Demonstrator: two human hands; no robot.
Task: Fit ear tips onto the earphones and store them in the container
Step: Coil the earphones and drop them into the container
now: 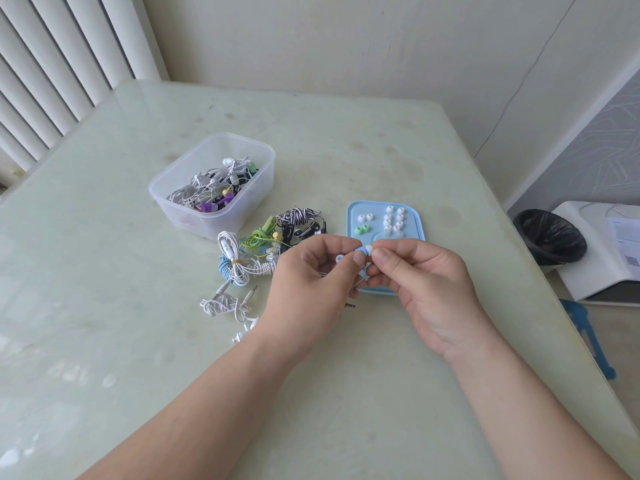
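Head view: above the middle of the glossy pale-green worktop (104, 271), the left hand (311, 271) pinches a small blue earbud (360, 252) in narrowed fingers (332, 242). The right hand (422, 282) pinches a rounded white ear tip (369, 250) against its nozzle; whether the tip is fully seated is hard to tell. Behind them, toward the right edge, a flat blue tray (419, 237) carries loose ear tips (394, 218), its near part hidden by the hands. A translucent plastic container (258, 188) of tangled earphones sits toward the far edge, with coiled earphones (263, 242) just beside it.
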